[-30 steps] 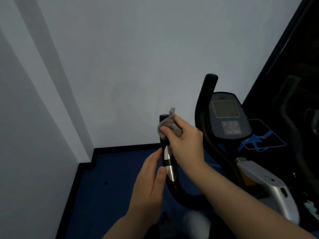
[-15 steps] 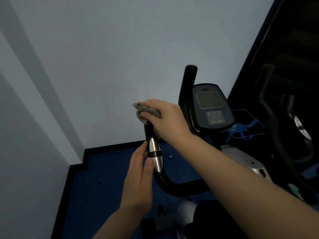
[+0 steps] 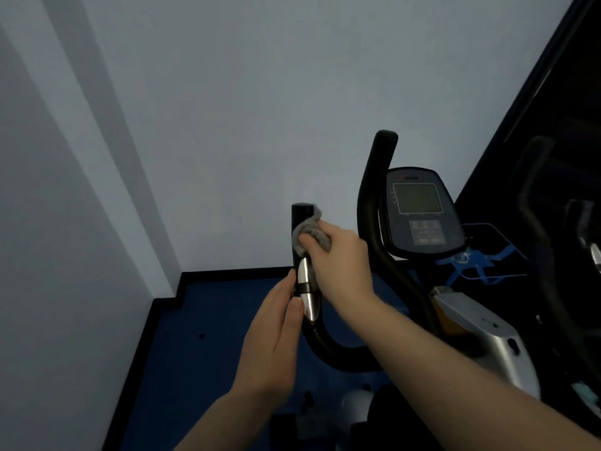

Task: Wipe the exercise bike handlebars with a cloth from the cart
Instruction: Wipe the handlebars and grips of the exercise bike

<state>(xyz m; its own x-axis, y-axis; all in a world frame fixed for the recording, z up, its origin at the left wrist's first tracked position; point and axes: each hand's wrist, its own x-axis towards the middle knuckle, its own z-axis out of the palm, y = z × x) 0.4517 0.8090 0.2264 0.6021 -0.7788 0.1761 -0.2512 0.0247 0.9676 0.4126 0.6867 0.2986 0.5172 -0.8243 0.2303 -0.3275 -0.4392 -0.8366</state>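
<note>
A pale wall fills the back. The floor is dark blue with a black strip along the wall. A blue rack sits low on the right.

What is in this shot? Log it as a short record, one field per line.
setting: room corner, pale walls, blue floor
bike part being wiped: left handlebar, upright black grip with a silver sensor
cloth: grey, bunched against the grip near its top
right hand: grips the cloth round the handlebar
left hand: fingers straight, touching the grip beside the sensor
other handlebar: bare
console: screen dark
</note>
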